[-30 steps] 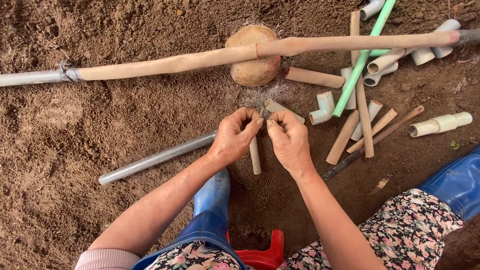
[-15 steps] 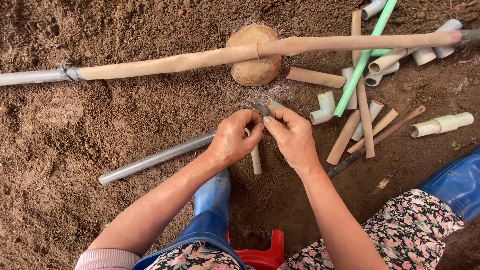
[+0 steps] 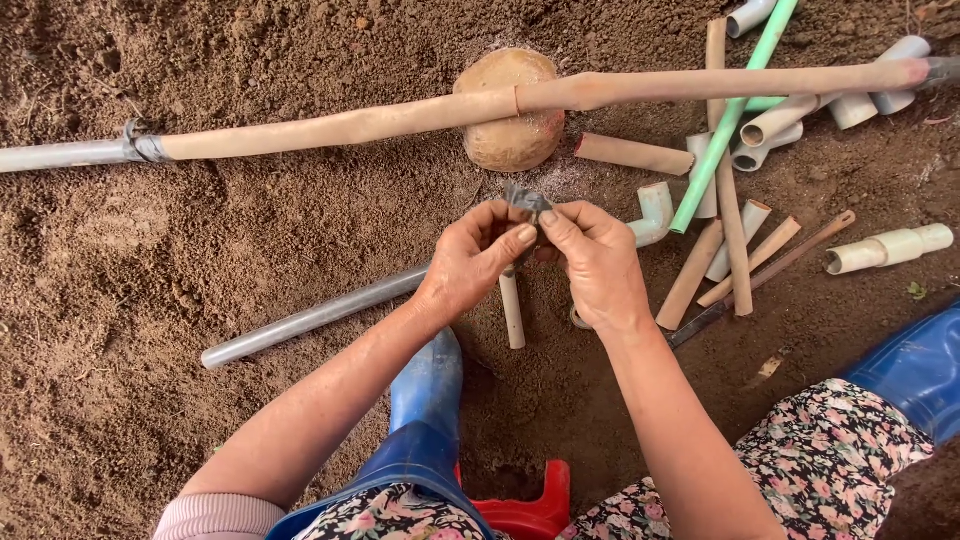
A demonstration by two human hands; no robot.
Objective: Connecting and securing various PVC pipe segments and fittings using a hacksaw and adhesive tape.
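Observation:
My left hand point(image 3: 472, 258) and my right hand point(image 3: 592, 262) meet above the soil, fingertips pinched together on a small grey crumpled piece point(image 3: 524, 201) whose kind I cannot make out. Just below the hands a short whitish pipe stub point(image 3: 512, 312) lies on the dirt. A grey pipe point(image 3: 310, 318) runs from under my left wrist toward the lower left. A white elbow fitting point(image 3: 652, 210) lies just right of my right hand.
A long tan pipe point(image 3: 350, 125) crosses the top, resting on a round stone point(image 3: 512, 140). Several short pipe pieces, elbows and a green tube point(image 3: 730, 115) are piled at the right. Blue boots point(image 3: 428, 385) and a red stool point(image 3: 530, 515) are below.
Both hands have shifted slightly and now hold the small grey piece a little higher between the fingertips. Nothing else on the ground has moved.

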